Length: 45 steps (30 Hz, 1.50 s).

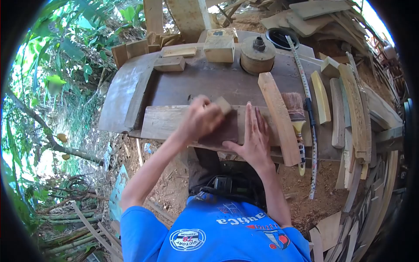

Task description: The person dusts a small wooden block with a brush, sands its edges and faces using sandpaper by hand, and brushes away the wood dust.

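My left hand [204, 118] is closed round a small tan wooden block [223, 105], blurred by motion, over a long flat board [163, 121]. Lying flat across the same board is my right hand [254, 137], fingers stretched out and thumb to the left. Between the hands the board's surface has a dark brown patch [228, 128]; whether it is a sheet or a stain I cannot tell. Just right of my right hand a curved piece of wood [279, 118] lies across the board, with a paintbrush [297, 118] beside it.
The workbench [200, 83] carries a wooden cube [219, 47], a round wooden piece with a metal bolt [257, 56], a small block [169, 64] and a black bowl [275, 37]. A measuring tape [305, 87] and several curved wood pieces [321, 96] lie right. Plants stand left.
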Motion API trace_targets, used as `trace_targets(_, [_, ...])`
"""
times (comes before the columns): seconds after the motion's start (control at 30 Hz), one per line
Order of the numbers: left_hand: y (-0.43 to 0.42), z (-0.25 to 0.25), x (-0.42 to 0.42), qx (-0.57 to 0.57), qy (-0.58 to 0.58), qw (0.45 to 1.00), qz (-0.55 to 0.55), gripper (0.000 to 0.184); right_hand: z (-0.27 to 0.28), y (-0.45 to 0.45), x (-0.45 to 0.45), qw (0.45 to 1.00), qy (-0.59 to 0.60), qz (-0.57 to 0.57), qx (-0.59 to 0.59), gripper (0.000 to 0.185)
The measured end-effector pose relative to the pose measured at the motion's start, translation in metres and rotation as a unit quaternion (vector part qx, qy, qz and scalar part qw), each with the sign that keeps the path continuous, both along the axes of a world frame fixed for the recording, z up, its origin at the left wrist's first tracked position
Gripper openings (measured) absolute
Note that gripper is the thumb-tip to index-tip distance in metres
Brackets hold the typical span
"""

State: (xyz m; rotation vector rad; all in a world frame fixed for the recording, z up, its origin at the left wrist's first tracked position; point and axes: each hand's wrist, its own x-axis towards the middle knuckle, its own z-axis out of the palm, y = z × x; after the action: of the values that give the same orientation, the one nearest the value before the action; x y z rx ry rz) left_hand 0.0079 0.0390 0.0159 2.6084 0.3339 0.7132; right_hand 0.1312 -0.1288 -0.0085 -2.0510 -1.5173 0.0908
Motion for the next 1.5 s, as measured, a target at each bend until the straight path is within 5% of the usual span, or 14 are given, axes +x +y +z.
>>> trace_targets(0.03, [0.005,0.0,0.001,0.02,0.0,0.999,0.047,0.02,0.0,0.0,-0.001,1.0,0.006,-0.003,-0.004,0.116])
trace_targets(0.17, [0.009,-0.01,-0.003,-0.011,-0.004,0.996,-0.091,0.017,0.002,0.002,0.002,1.0,0.001,-0.006,0.01,0.118])
trace_targets(0.47, [0.004,-0.004,-0.007,0.024,-0.008,1.0,0.013,0.022,0.003,-0.001,-0.002,1.0,0.005,-0.003,0.008,0.118])
trace_targets(0.5, [-0.004,-0.006,-0.007,0.011,-0.029,0.997,-0.075,0.019,0.002,0.0,0.0,1.0,-0.001,-0.001,0.014,0.118])
trace_targets(0.63, [0.019,-0.001,-0.005,0.075,0.007,0.994,0.083,0.02,0.003,0.003,0.001,1.0,-0.004,-0.006,0.02,0.116])
trace_targets(0.77, [0.0,-0.007,-0.006,0.009,-0.049,0.998,-0.047,0.018,0.0,0.003,0.005,0.999,-0.011,-0.009,0.035,0.112])
trace_targets(0.83, [0.018,-0.007,-0.001,0.013,-0.022,0.996,0.089,0.016,0.001,0.003,0.001,1.0,0.004,-0.015,0.016,0.111])
trace_targets(0.9, [0.028,0.0,-0.003,0.022,0.018,0.995,0.096,0.016,0.003,0.003,0.001,1.0,0.006,-0.012,0.023,0.109])
trace_targets(0.93, [0.027,0.0,-0.004,-0.122,-0.022,0.986,0.113,0.019,0.003,0.003,0.001,1.0,0.003,-0.011,0.023,0.108])
trace_targets(1.0, [0.016,-0.004,-0.008,-0.399,-0.096,0.903,0.128,0.026,0.001,0.003,0.001,1.0,-0.011,-0.007,0.019,0.101])
trace_targets(1.1, [-0.002,0.009,-0.017,-0.722,-0.32,0.604,0.104,0.038,0.0,0.004,0.001,0.998,-0.06,0.007,0.009,0.082])
trace_targets(1.23, [-0.002,-0.008,-0.035,-0.799,-0.315,0.51,0.049,0.035,0.003,0.003,-0.001,0.994,-0.104,0.033,-0.003,0.057])
trace_targets(1.27, [-0.001,-0.012,-0.036,-0.746,-0.297,0.589,0.086,0.031,0.002,0.003,-0.001,0.994,-0.1,0.033,-0.007,0.053])
trace_targets(1.5, [-0.008,0.0,-0.041,-0.682,-0.247,0.682,0.09,0.033,0.001,0.003,-0.002,0.995,-0.098,0.029,0.001,0.05])
